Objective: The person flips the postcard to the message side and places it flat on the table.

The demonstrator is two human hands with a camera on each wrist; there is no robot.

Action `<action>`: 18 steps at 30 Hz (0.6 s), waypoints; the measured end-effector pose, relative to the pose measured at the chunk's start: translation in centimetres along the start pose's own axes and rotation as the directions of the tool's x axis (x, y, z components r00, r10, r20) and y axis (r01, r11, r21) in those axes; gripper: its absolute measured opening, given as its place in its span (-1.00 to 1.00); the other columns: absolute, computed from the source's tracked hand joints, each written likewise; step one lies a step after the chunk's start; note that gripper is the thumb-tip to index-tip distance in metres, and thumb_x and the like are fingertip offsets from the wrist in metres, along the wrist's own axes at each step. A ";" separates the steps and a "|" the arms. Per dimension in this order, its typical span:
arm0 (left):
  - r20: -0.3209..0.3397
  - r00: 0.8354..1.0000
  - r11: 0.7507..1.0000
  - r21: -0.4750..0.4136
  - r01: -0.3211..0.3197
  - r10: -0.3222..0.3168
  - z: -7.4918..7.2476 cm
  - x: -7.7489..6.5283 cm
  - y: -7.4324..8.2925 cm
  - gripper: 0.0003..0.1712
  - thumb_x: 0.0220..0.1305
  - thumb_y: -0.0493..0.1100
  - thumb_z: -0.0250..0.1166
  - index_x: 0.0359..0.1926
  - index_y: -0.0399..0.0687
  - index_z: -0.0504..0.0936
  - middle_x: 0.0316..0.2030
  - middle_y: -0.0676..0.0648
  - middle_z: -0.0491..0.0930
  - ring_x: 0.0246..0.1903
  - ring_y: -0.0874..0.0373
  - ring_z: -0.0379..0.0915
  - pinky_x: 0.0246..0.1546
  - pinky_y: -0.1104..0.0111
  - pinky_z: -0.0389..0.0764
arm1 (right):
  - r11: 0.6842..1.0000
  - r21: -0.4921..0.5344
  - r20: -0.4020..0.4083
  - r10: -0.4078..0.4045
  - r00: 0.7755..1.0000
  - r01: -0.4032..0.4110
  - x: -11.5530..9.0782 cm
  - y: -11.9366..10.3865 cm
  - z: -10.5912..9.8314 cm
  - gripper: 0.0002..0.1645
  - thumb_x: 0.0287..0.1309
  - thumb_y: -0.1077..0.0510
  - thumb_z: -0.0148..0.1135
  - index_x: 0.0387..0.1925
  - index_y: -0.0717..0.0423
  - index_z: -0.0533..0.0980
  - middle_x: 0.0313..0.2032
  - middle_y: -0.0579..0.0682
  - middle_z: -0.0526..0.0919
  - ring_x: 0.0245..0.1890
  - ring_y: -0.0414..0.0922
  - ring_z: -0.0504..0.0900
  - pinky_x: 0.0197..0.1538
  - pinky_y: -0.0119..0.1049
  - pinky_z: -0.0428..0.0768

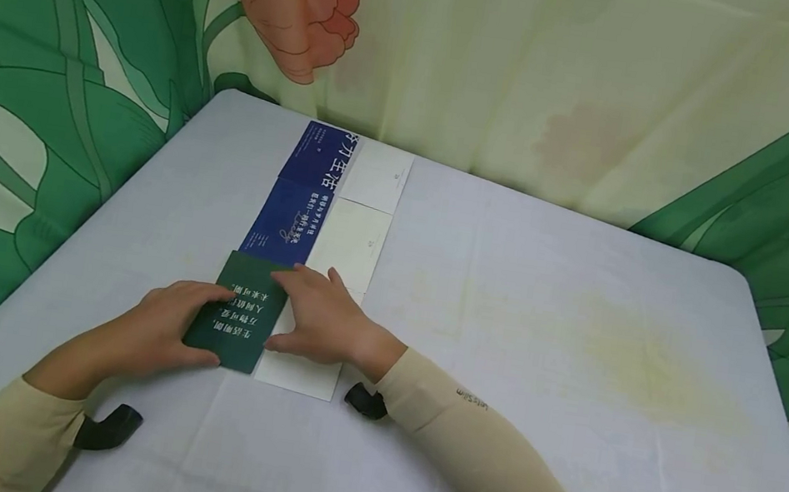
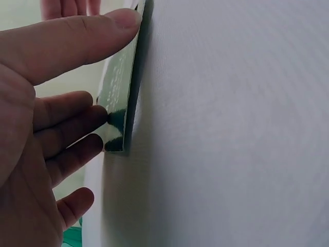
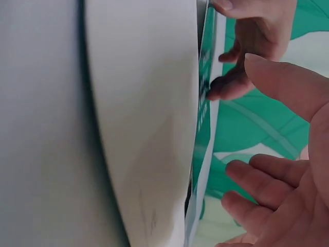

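I see the left hand (image 1: 152, 325) and right hand (image 1: 327, 316) flank the green lettered card (image 1: 240, 342), fingers spread loosely and clenching nothing, seemingly to square its edges. It sits on the bench (image 1: 506, 312) at the left column's near end, beside 1 white card (image 1: 300, 376). Beyond, 2 blue lettered cards (image 1: 292, 219) and 2 more white cards (image 1: 374, 176) line up, probably for tidy rows; behind hangs a tulip-print curtain (image 1: 495, 67).

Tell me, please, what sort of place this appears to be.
Probably an indoor tabletop workspace, perhaps a makeshift one: a white-covered table, bearing a green card and blue cards, stands before a hanging tulip-print cloth.
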State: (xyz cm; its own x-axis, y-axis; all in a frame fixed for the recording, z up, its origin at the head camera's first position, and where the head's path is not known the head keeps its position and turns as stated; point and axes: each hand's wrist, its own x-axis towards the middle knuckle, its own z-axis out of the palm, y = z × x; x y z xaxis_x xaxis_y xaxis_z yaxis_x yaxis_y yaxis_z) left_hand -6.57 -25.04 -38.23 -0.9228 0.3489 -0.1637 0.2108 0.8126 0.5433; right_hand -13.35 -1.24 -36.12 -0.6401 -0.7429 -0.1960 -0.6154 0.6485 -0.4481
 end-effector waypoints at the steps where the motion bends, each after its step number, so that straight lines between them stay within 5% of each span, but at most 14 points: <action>1: 0.002 1.000 1.000 0.000 -0.002 0.002 0.0 0.0 0.0 -0.04 -0.02 -0.01 0.60 0.33 -0.27 0.37 0.25 -0.37 0.42 0.26 -0.34 0.23 0.15 -0.30 0.18 | 1.000 -0.009 0.007 0.003 1.000 -0.003 0.1 -0.2 0.1 0.02 0.13 -0.19 0.42 0.49 0.10 0.21 0.44 -0.05 0.32 0.51 -0.08 0.05 0.48 0.14 -0.08; 18: 0.010 1.000 1.000 0.010 -0.025 0.025 -0.4 -0.7 0.1 -0.13 0.11 0.03 0.49 0.35 -0.27 0.39 0.24 -0.35 0.45 0.25 -0.30 0.29 0.09 -0.24 0.22 | 0.989 -0.143 0.090 0.053 0.995 -0.040 0.4 -1.8 1.8 0.05 0.05 -0.31 0.42 0.47 -0.01 0.26 0.39 -0.16 0.38 0.53 -0.07 -0.02 0.42 0.32 -0.13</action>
State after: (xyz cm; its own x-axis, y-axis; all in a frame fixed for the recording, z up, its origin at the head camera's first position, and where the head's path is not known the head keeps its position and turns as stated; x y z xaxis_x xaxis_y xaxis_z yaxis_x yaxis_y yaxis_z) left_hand -6.08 -25.41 -37.72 -0.9138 0.3739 -0.1585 0.2370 0.8080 0.5394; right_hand -11.63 -2.98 -36.96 -0.6279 -0.7195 -0.2967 -0.6489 0.6945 -0.3107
